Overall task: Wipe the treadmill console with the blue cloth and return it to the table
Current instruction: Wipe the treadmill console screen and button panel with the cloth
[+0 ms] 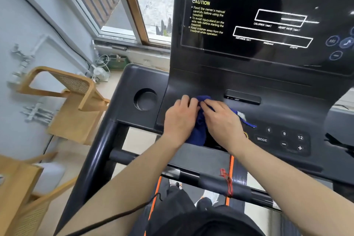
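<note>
1. Red cord (227, 182) is tied round the front bar, near the person.
2. L hand (179, 119) & R hand (223, 119) sit side by side on the treadmill console (287, 113), fingers of both grasping the blue cloth (199, 126) bunched btwn them.
3. Cloth lies on console's lower panel, left of MODE btn (261, 139).
4. Cup holder (145, 99) sits left of hands.
5. Display (268, 15) w/ CAUTION text rises behind.

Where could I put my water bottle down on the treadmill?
The round cup holder left of both hands is empty. The sloped ledge under the screen is bare. The middle is crowded: left hand, right hand, blue cloth.
</note>
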Demonstrator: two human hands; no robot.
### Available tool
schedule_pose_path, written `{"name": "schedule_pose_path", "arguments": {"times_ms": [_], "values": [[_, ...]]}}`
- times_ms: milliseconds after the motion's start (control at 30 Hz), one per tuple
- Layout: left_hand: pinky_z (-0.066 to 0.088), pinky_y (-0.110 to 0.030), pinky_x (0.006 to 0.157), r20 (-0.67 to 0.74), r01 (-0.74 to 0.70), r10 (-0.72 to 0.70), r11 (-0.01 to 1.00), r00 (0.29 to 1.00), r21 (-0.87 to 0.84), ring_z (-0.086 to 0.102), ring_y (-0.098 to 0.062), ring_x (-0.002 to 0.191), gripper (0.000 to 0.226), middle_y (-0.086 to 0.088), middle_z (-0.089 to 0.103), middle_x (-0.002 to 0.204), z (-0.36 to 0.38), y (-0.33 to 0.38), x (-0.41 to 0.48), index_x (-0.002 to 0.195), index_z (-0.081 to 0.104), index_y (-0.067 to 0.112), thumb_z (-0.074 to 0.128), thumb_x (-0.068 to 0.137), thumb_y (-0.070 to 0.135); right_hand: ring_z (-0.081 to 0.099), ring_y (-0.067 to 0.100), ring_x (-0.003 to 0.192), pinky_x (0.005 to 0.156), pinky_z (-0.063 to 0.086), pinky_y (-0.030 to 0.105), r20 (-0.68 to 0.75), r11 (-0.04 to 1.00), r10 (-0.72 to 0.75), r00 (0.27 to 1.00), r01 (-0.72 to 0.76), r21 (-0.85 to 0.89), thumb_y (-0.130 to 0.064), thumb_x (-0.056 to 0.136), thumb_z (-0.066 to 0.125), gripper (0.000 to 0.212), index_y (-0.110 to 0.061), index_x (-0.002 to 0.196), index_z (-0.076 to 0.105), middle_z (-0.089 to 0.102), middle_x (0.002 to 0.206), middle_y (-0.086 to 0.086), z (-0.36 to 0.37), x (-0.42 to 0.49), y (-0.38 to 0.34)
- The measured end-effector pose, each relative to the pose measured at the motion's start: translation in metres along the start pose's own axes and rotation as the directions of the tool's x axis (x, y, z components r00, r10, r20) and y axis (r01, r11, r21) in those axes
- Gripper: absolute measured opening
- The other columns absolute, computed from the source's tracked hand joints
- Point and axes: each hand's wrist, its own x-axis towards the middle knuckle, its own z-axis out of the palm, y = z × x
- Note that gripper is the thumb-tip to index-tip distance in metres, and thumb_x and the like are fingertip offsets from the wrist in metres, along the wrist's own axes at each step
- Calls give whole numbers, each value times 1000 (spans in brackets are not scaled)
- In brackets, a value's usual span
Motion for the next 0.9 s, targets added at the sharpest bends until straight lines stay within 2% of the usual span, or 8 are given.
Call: {"name": "schedule_pose_path", "arguments": {"times_ms": [100,233,367,500,600,733,833,900], "values": [[42,-41,57,14,-66,67,995,998,-70,54,-29,73,19,-8,55,88,3,18,-35,93,58,14,45,100,26,67,35,110,105,45,38,-5,999,-11,1000,11,51,-21,94,52,37,1,117,72,70,122,18,-10,-34,0],[42,-41,63,16,-121,124,985,992,-119,50,-28,74,22,-8,55,91,-1,-4,-58,101,59,12,43,99,26,51,39,133,112,42,50,223,992,-124,967,125,10,-36,97,44,57,4,135,58,56,143,22,-10,-43,-24],[43,-40,61,-42,57,-59,997,997,-47,49,-27,75,15,-7,54,92,-7,-45,-59,102,58,14,48,100,26,35,41,145,116,34,53,355,983,-166,920,181,-11,-41,99,39,66,3,148,41,39,156,22,6,-11,-58],[41,-38,61,-77,209,-206,977,976,41,49,-27,75,14,-7,56,94,-9,-44,-58,102,61,12,51,99,22,33,42,145,116,33,54,396,984,-159,904,176,-5,-47,97,47,72,0,151,37,36,158,21,3,1,-65],[39,-38,61,-57,135,-133,990,989,33,46,-26,74,9,-8,55,92,-8,-13,-62,101,60,11,54,96,15,32,41,146,117,33,54,434,985,-148,889,171,-15,-52,92,46,79,-2,152,37,34,159,20,-15,-29,-45],[40,-41,66,34,-39,42,995,999,-97,45,-28,76,21,-11,55,96,0,31,-67,105,60,7,46,93,18,32,42,146,116,34,55,488,985,-106,867,158,-67,-55,87,50,84,-2,151,39,34,159,20,-35,-69,-8],[36,-41,70,84,-163,172,982,982,-95,49,-31,79,26,-11,55,99,6,26,-66,109,60,6,41,98,21,31,44,146,116,33,56,519,988,-80,851,136,-72,-60,88,48,87,-1,151,38,33,159,22,-38,-70,-6],[38,-41,68,52,-178,182,982,982,-69,49,-30,78,24,-11,56,98,4,7,-57,109,61,8,45,99,23,27,43,148,117,30,55,531,990,-76,844,129,-64,-64,89,42,90,-2,154,33,29,162,21,-33,-56,-15]]}}
